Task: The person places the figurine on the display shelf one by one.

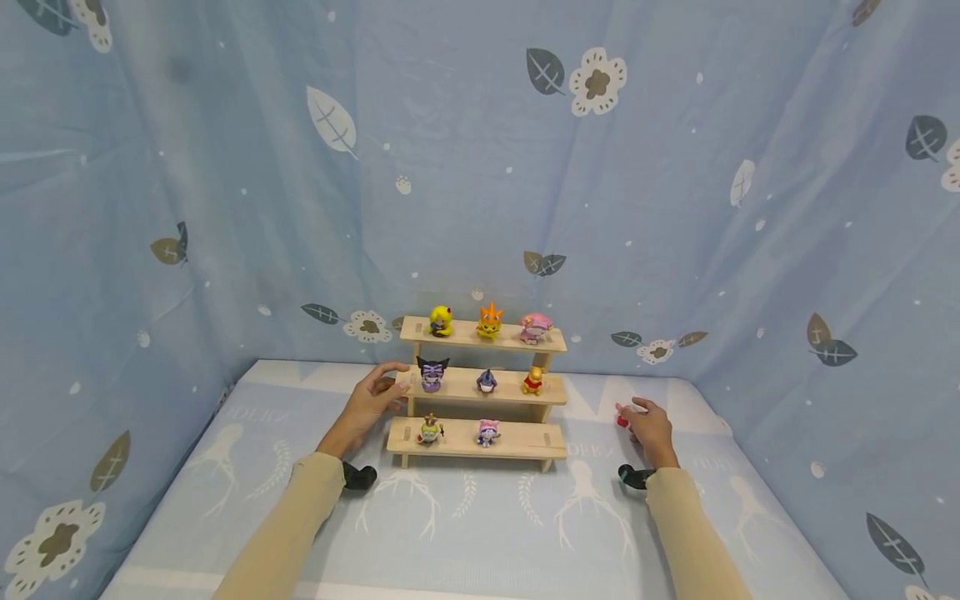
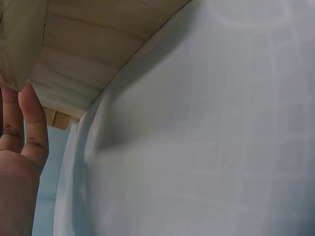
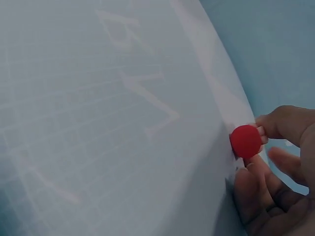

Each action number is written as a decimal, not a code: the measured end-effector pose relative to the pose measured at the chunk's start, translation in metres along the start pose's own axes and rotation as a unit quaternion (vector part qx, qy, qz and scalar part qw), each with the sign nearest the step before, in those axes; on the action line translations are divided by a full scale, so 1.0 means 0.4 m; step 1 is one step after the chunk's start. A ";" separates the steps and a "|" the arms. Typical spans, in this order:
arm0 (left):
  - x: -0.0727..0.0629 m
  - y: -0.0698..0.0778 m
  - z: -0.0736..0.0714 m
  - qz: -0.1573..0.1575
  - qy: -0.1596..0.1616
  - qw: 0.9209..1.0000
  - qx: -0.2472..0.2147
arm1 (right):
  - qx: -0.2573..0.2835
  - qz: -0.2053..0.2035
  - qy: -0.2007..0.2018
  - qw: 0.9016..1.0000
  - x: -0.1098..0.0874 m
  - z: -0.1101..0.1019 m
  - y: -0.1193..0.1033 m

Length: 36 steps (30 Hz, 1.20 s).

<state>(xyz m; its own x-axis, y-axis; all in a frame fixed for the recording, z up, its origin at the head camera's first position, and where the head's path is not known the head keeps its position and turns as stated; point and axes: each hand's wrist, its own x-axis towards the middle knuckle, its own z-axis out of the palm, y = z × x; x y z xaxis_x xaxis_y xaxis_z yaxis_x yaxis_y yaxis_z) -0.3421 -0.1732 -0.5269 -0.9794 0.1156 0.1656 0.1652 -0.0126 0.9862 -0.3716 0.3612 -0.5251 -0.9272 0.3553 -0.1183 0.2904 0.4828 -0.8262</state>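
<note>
A three-tier wooden display stand (image 1: 517, 385) bears several small cartoon figurines. My left hand (image 1: 375, 396) grips the left end of its middle shelf, and in the left wrist view the fingers (image 2: 33, 115) reach round the board's edge. Off to the right of the stand, my right hand (image 1: 651, 429) pinches a small red and pink figurine (image 1: 622, 416) low over the table. Its round red base (image 3: 246, 141) faces the right wrist camera, and the fingers hide much of the rest.
The top shelf carries a yellow-haired figurine (image 1: 441, 322), an orange spiky one (image 1: 490, 321) and a pink one (image 1: 536, 327). A crowned figurine (image 1: 430, 430) and a pink-hatted one (image 1: 488, 432) stand on the bottom shelf. Patterned blue curtains (image 1: 465, 167) enclose the pale table (image 1: 495, 550).
</note>
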 end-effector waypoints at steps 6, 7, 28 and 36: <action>0.002 0.002 -0.001 -0.006 0.001 1.000 -0.004 | -0.003 -0.006 -0.045 0.999 0.002 -0.012 -0.002; 0.002 0.002 -0.001 -0.006 0.002 1.000 -0.003 | -0.004 -0.005 -0.051 0.999 0.003 -0.013 -0.004; -0.002 -0.011 -0.001 -0.003 0.007 1.000 -0.002 | -0.088 -0.053 -0.088 0.991 -0.002 -0.007 -0.023; -0.002 -0.005 0.000 -0.004 0.010 1.000 -0.001 | -0.044 -0.067 -0.055 0.995 -0.022 -0.011 -0.044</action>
<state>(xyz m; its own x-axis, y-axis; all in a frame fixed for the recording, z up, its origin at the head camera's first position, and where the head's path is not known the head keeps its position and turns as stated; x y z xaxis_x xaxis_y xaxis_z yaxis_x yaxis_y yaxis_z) -0.3416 -0.1731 -0.5288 -0.9829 0.0962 0.1568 0.1562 -0.0136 0.9876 -0.3675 0.3531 -0.5071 -0.9781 0.1948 -0.0738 0.1769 0.5894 -0.7882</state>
